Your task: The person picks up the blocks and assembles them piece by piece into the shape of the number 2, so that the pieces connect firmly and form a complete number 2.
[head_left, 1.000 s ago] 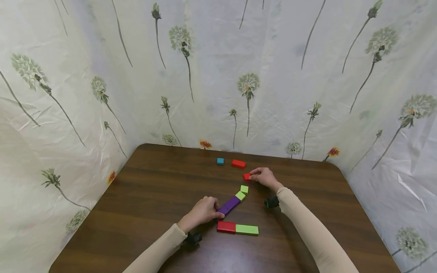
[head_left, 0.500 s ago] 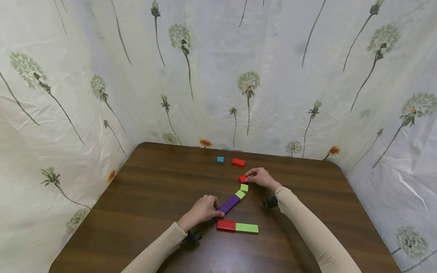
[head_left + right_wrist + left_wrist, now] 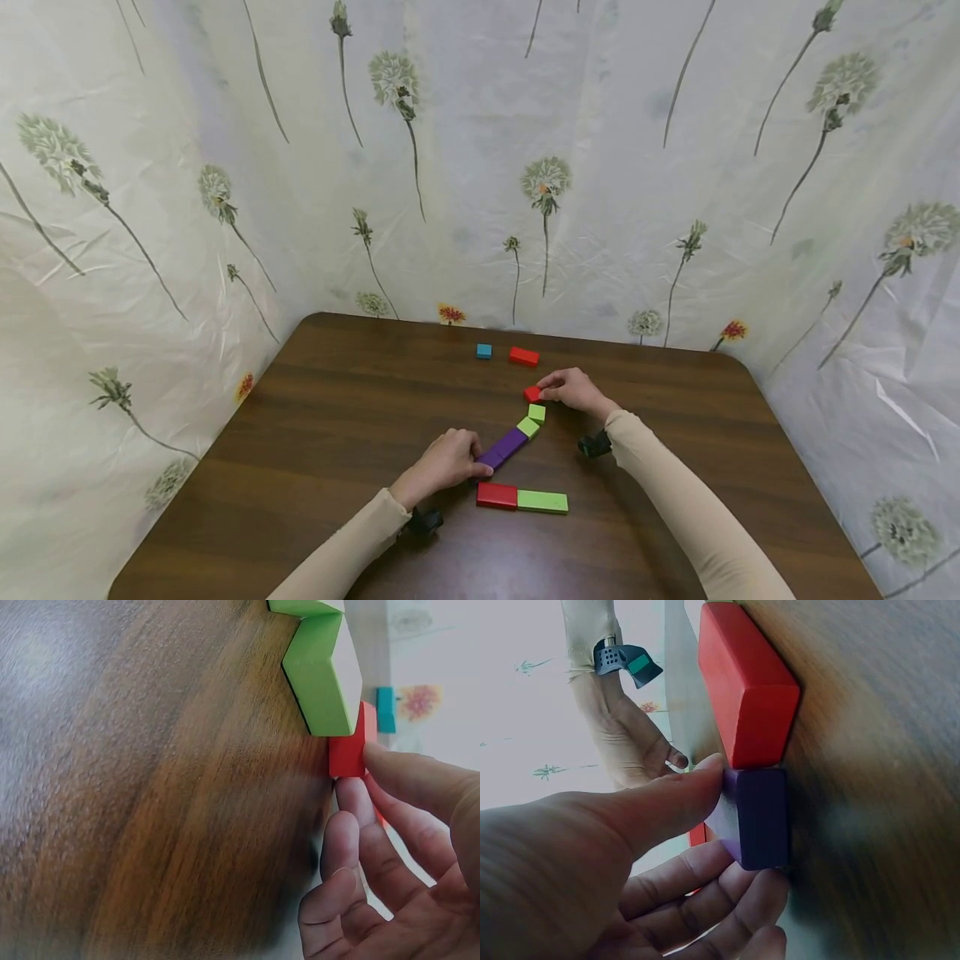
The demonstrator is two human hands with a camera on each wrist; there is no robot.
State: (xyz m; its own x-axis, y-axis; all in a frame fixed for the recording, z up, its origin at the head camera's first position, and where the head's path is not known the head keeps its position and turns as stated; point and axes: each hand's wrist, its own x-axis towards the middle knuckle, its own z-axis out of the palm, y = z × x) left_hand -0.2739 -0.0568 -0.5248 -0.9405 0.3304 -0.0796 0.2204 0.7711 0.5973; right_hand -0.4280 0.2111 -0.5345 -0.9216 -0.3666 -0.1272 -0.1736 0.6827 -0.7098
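Observation:
My left hand pinches the near end of a purple block between thumb and fingers. Two purple blocks lie end to end in a slanting row, followed by two light green blocks, the farther one turned at an angle. Beyond them my right hand pinches a small red block by its sides, right at the far green block's end. In front of the row, a longer red block and a long light green block lie end to end.
Near the back edge of the brown wooden table lie a small blue block and another red block. A curtain printed with dandelions hangs behind and on both sides. A black camera sits on the right wrist.
My right hand has slid the small red block a little left and nearer, up to the far green block. My left hand has stayed on the purple block.

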